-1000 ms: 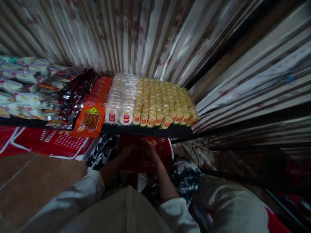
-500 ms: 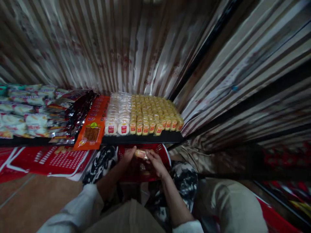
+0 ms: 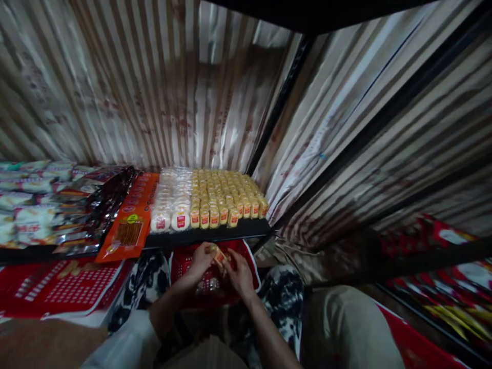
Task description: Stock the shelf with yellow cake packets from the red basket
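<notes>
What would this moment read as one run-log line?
left hand: on wrapped snack | right hand: on same snack | beneath: red basket | shelf: yellow packs, white packs, orange packet

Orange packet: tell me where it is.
In the head view, left of centre, the orange packet lies over the front edge of the black shelf, between dark packets and white round packs.

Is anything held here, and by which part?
A small yellow wrapped snack with a reddish label, held near opposite ends by the left hand and right hand.
</notes>
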Tool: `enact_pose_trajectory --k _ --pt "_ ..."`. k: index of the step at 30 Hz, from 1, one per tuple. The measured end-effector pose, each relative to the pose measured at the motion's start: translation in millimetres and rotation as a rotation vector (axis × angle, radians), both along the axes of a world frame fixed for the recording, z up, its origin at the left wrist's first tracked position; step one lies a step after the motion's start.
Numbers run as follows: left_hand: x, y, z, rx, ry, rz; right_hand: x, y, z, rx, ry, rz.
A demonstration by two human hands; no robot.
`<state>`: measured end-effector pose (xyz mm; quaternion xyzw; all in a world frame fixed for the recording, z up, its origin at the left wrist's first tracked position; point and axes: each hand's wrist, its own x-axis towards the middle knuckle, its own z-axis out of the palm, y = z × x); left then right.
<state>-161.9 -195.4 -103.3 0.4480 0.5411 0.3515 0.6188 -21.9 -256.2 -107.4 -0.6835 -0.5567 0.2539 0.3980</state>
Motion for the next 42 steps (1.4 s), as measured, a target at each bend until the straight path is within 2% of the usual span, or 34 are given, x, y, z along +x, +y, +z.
enact_pose_trajectory --k 2,6,13,19,24,29,32,37,42 --pt "11.1 4.3 5.1 0.045 0.046 -0.019 6.1 -1.4 8.2 0.072 -0.119 0.044" --pt "32.3 10.6 12.1 0.103 0.072 -0.063 12.8 -3.0 14.2 0.111 -0.219 0.071" --pt "55.7 14.3 14.3 0.086 -0.021 -0.143 29.9 4.6 6.4 0.126 -0.199 -0.074" --pt "67.6 19.8 18.4 0.110 0.024 -0.135 56.5 44.5 8.3 0.155 -0.089 -0.280" --pt "76.3 25.6 21.9 0.157 0.090 -0.153 69.5 88.8 13.1 0.200 -0.063 -0.371" --pt "82.0 31.6 18.7 0.166 0.131 -0.165 69.6 114.6 12.9 0.151 -0.152 -0.416" --pt "80.8 32.2 14.5 0.164 0.167 -0.180 67.0 121.4 8.1 0.157 -0.167 -0.365" --pt "73.5 31.1 11.2 0.119 0.253 -0.184 67.3 123.4 -0.2 0.253 -0.219 -0.296" --pt "69.4 27.9 11.9 0.083 0.261 -0.182 70.5 124.8 -3.3 0.319 -0.301 -0.333"
